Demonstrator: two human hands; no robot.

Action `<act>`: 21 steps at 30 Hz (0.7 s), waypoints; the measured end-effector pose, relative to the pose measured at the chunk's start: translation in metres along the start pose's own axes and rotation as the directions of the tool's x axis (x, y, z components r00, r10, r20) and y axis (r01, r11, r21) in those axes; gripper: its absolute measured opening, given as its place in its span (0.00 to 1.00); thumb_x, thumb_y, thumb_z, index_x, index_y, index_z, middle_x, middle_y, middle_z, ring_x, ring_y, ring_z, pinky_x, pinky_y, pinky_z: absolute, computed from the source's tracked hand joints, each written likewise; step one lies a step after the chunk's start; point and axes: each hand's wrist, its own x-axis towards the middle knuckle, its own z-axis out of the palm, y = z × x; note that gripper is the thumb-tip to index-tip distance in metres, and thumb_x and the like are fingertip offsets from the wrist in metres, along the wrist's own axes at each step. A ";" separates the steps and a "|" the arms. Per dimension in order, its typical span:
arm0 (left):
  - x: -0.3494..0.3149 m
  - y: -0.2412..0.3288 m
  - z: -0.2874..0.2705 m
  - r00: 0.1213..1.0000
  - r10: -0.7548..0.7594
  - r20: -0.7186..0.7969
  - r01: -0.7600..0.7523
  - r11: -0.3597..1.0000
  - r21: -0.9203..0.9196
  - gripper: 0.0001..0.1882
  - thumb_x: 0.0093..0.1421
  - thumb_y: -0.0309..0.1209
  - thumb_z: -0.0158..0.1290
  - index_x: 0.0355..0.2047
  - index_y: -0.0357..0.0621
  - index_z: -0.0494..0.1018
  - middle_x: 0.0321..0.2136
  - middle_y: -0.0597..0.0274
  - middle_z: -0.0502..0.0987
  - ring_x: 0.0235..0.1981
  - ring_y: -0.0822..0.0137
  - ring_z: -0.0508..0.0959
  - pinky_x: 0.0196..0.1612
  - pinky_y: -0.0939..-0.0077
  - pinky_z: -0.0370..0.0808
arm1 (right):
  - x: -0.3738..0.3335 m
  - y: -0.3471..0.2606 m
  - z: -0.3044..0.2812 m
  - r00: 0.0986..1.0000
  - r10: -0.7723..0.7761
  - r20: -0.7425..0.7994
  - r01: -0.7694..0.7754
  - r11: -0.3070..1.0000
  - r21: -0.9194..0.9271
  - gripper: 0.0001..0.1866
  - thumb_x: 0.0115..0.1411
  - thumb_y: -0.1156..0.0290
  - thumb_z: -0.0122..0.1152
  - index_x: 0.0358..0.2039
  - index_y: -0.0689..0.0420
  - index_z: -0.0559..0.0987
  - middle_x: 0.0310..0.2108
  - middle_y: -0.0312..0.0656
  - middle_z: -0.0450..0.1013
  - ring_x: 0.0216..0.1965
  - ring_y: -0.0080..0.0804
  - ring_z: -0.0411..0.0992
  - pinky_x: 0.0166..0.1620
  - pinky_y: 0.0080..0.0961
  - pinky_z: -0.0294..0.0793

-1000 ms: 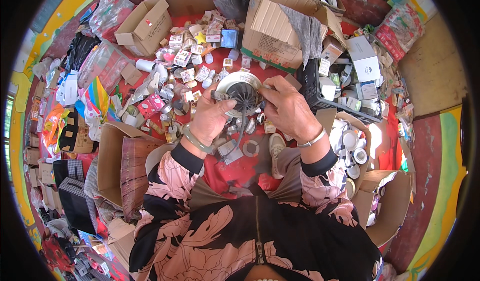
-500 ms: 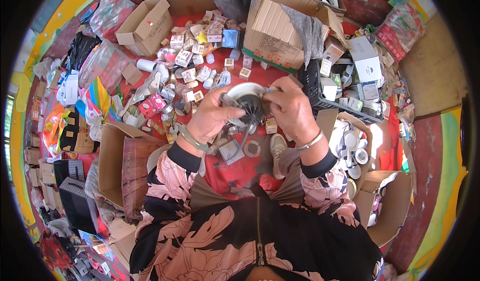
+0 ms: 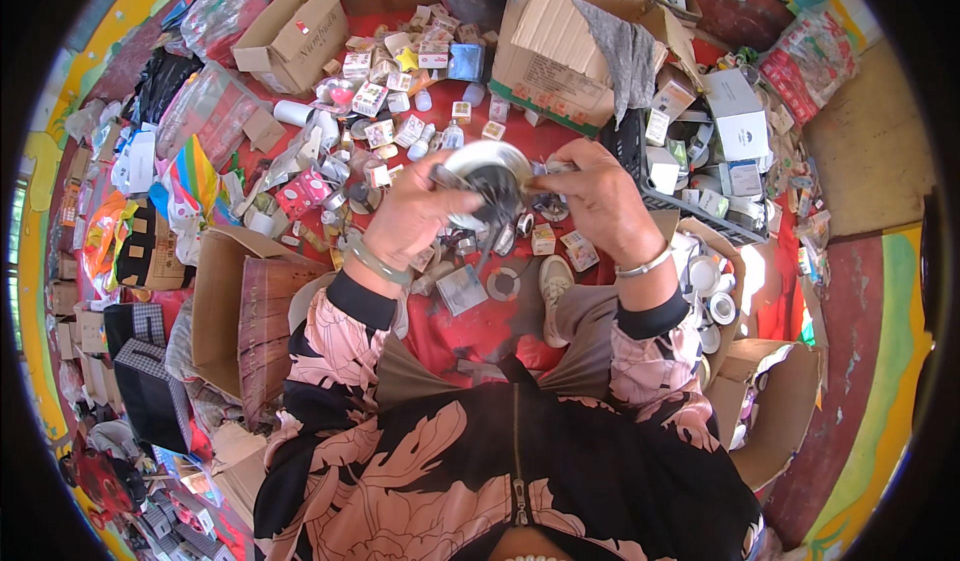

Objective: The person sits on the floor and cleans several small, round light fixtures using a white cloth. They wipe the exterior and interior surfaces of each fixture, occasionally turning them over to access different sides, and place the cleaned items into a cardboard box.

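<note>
A round light fitting point(image 3: 487, 157) with a pale, shiny rim and a dark, finned-looking body is held up in front of me, blurred by motion. My left hand point(image 3: 415, 213) grips its left side, the thumb lying across the dark part. From that body a dark strip or cable point(image 3: 487, 253) hangs down. At the fitting's right edge, my right hand point(image 3: 598, 201) has its fingers pinched together; what lies between them is too small to make out. Below the hands, a small white box point(image 3: 462, 291) and a flat pale ring point(image 3: 504, 283) lie on the red floor covering.
Ahead, many small boxes point(image 3: 370, 98) and bottles are scattered. A black crate point(image 3: 690, 211) of packaged goods stands at right, beside a carton of round white fittings point(image 3: 704, 277). Open cartons stand at left point(image 3: 218, 326) and lower right point(image 3: 778, 421). My shoe point(image 3: 553, 296) rests among the items.
The fitting has turned, so its pale rim shows as a fuller ring. My right hand has shifted slightly to the right, and my left hand has moved a little left.
</note>
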 end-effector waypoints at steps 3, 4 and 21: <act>0.002 0.009 -0.010 0.987 0.120 -0.104 -0.140 0.968 -0.209 0.27 0.49 0.19 0.56 0.50 0.35 0.64 0.44 0.53 0.73 0.46 0.60 0.74 0.52 0.65 0.69 | -0.004 0.016 -0.002 0.945 0.310 -0.109 -0.274 0.927 0.257 0.19 0.43 0.87 0.54 0.35 0.54 0.80 0.35 0.42 0.69 0.38 0.37 0.69 0.39 0.22 0.69; 0.001 0.008 -0.012 0.975 0.179 -0.128 -0.206 0.947 -0.246 0.24 0.51 0.18 0.54 0.50 0.36 0.64 0.43 0.53 0.73 0.45 0.61 0.75 0.50 0.64 0.72 | -0.004 0.015 -0.008 0.913 0.403 -0.059 -0.350 0.851 0.392 0.21 0.45 0.86 0.56 0.40 0.55 0.78 0.40 0.39 0.70 0.41 0.28 0.69 0.40 0.18 0.67; 0.006 -0.011 -0.012 0.984 0.031 -0.173 -0.088 0.938 -0.336 0.19 0.56 0.24 0.52 0.48 0.34 0.64 0.40 0.54 0.74 0.41 0.63 0.76 0.47 0.67 0.74 | 0.011 -0.026 0.024 0.997 0.038 -0.070 -0.028 0.990 0.136 0.23 0.47 0.80 0.59 0.47 0.61 0.71 0.42 0.52 0.68 0.43 0.48 0.68 0.46 0.31 0.69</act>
